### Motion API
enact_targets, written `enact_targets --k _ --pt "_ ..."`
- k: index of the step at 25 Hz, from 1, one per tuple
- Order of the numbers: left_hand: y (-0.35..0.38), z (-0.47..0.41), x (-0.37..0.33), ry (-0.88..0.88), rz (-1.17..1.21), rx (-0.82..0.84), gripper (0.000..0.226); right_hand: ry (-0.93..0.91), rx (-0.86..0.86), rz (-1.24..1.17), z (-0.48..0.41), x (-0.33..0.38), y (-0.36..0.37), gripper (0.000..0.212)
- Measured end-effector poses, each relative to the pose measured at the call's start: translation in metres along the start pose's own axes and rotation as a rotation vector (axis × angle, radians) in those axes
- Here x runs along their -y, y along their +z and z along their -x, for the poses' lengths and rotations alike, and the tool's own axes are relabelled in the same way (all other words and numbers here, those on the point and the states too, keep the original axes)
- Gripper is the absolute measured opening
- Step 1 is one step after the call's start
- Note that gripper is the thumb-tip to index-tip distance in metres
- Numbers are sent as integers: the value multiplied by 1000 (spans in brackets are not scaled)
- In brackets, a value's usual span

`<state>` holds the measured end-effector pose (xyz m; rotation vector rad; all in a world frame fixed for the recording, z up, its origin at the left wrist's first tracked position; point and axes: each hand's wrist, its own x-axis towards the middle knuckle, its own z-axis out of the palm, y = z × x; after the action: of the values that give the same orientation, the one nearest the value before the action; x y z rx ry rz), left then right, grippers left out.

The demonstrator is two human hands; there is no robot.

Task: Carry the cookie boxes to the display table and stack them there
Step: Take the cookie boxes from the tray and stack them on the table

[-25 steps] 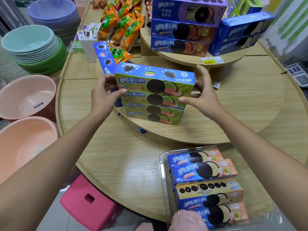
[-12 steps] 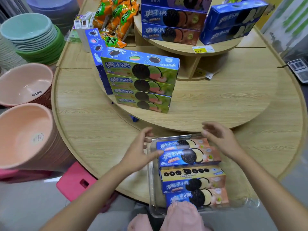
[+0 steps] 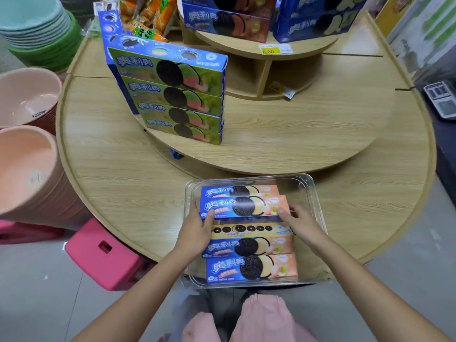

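A stack of green cookie boxes (image 3: 172, 95) stands on the raised round tier of the wooden display table (image 3: 296, 134). At the table's near edge a clear plastic tray (image 3: 308, 191) holds several peach-and-blue cookie boxes. My left hand (image 3: 197, 228) grips the left end of the second peach box (image 3: 244, 207) from the back, and my right hand (image 3: 301, 223) grips its right end. The box sits slightly raised above its neighbours. A yellow-topped box (image 3: 246, 229) lies just in front of it.
Stacked pink basins (image 3: 27, 169) and green and teal bowls (image 3: 37, 23) crowd the left side. A pink stool (image 3: 103, 255) stands on the floor under the table edge. Blue cookie boxes (image 3: 313, 18) and snack bags (image 3: 148, 13) fill the upper tier. A scale (image 3: 441, 99) sits far right.
My hands left the green stack, came down to the tray, and closed on the ends of a peach cookie box. The view has tilted down.
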<state>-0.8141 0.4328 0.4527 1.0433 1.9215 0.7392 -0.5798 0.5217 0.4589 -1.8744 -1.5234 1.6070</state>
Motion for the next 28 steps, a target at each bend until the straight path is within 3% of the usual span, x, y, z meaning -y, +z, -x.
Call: enact_targets --k 4,9,14,19,25,28 --pt "11 5 -8 -97 -34 -106 39 -82 -49 13 0 -2 5 24" --pt "13 31 -6 -57 93 -215 50 -292 10 -54 13 -18 -4 41" --pt "14 44 10 1 6 -112 52 -226 -1 -93 26 -45 -3 64" --pt "9 36 11 -22 -47 -71 53 -191 -34 -111 25 -44 0 65" --pt "11 36 21 -58 41 -91 64 -182 -98 -59 32 -39 7 72" --pt "7 37 22 -48 203 -82 63 -199 -140 -99 40 -30 8 74"
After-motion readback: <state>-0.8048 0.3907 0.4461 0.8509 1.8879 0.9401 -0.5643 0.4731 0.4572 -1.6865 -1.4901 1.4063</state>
